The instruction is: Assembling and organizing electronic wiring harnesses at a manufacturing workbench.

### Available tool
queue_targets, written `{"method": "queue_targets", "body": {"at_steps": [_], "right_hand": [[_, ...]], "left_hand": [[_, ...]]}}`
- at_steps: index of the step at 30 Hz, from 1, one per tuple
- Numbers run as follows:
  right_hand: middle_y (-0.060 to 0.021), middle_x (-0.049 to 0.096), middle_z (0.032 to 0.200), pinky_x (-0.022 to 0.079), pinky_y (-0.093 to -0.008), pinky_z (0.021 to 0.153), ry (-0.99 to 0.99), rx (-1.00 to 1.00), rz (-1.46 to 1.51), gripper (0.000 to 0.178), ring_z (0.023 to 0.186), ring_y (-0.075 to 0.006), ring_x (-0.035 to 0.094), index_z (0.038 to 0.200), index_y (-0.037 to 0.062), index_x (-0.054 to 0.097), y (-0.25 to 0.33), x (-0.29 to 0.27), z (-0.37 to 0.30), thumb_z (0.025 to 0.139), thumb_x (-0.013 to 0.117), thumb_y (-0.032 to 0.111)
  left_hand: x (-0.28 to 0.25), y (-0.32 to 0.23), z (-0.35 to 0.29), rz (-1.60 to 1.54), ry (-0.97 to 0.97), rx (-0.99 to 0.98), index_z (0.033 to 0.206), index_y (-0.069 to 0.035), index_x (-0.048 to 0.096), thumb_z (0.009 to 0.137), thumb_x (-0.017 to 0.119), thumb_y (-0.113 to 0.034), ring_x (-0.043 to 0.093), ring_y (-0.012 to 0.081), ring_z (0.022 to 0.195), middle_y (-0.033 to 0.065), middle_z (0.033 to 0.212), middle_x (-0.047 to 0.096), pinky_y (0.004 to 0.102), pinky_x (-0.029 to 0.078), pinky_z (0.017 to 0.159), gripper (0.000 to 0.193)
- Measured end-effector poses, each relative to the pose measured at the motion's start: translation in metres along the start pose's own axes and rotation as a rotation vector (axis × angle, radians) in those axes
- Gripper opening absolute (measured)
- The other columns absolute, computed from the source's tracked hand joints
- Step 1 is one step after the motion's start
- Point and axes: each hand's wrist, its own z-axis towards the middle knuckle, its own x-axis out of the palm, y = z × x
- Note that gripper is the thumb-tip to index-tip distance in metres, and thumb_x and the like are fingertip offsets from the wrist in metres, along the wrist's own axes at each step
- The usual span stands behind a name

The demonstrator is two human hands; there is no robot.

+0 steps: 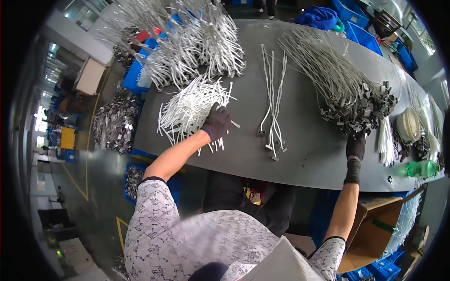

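My left hand [217,122], in a dark glove, rests at the right side of a loose pile of short white tubes [185,110]. Its fingers are curled, and a white tube [235,124] pokes out beside them. My right hand [355,147], also gloved, reaches to the near edge of a big bundle of grey cables [323,65] with dark connectors [358,110] at their near ends. Those connectors hide its fingertips, so what it grips does not show. Between my hands lie a few separate cables [273,107], white-sleeved toward their connector ends.
A tall heap of white-sleeved cables [197,47] covers the table's far left. On the right are a tape roll [408,124], a white tube bundle [386,143] and a green bottle [422,169]. Below the table's right edge stands an open cardboard box [375,229]; blue bins [363,37] stand beyond.
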Motion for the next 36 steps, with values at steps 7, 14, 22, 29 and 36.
{"method": "queue_targets", "body": {"at_steps": [7,14,22,29,36], "right_hand": [[-0.0158,0.069,0.108,0.052,-0.0488,0.079,-0.115,-0.166,-0.03,0.04,0.1,-0.0366,0.065,0.112,0.0117,0.066,-0.013,-0.002,-0.001,0.095,0.055,0.046],[-0.0094,0.065,0.074,0.044,-0.0364,0.049,0.428,0.597,0.976,0.022,0.057,-0.0244,0.058,0.091,0.0062,0.063,-0.057,-0.005,-0.024,0.09,0.06,0.028],[-0.0163,0.067,0.099,0.053,-0.0409,0.074,0.304,-0.512,-0.031,0.021,0.087,-0.0333,0.064,0.111,0.0048,0.063,-0.153,-0.012,-0.255,0.096,0.058,0.017],[-0.0253,0.069,0.104,0.052,-0.0506,0.086,0.593,0.183,-0.258,0.024,0.1,-0.0441,0.064,0.109,0.0023,0.062,-0.238,0.006,-0.477,0.092,0.057,0.019],[-0.0255,0.068,0.097,0.052,-0.0542,0.078,0.627,0.068,-0.12,0.019,0.096,-0.0467,0.064,0.102,0.0047,0.062,-0.167,-0.005,-0.502,0.09,0.056,0.019]], "left_hand": [[-0.009,-0.03,-0.046,-0.181,-0.51,-0.23,0.097,-0.01,0.069,0.076,0.069,-0.025,0.06,0.0346,0.109,0.0135,0.109,0.067,0.0513,0.043,0.102,0.026],[0.016,-0.053,-0.012,-0.615,0.04,-0.935,0.088,-0.011,0.073,0.086,0.059,-0.036,0.068,0.0393,0.092,0.0195,0.089,0.071,0.0496,0.054,0.077,0.028],[0.076,-0.047,-0.002,-0.782,0.008,-0.8,0.101,-0.001,0.069,0.085,0.063,-0.038,0.071,0.0401,0.083,0.0211,0.089,0.072,0.049,0.057,0.072,0.041],[0.05,-0.096,-0.028,-2.377,0.018,-0.918,0.095,-0.013,0.065,0.09,0.074,-0.023,0.064,0.0119,0.064,-0.0009,0.075,0.066,0.0289,0.054,0.058,0.014],[-0.017,-0.184,0.013,-2.724,0.16,-0.544,0.098,-0.005,0.061,0.094,0.067,-0.011,0.068,0.0204,0.076,0.0065,0.089,0.066,0.038,0.061,0.072,0.009]]}}
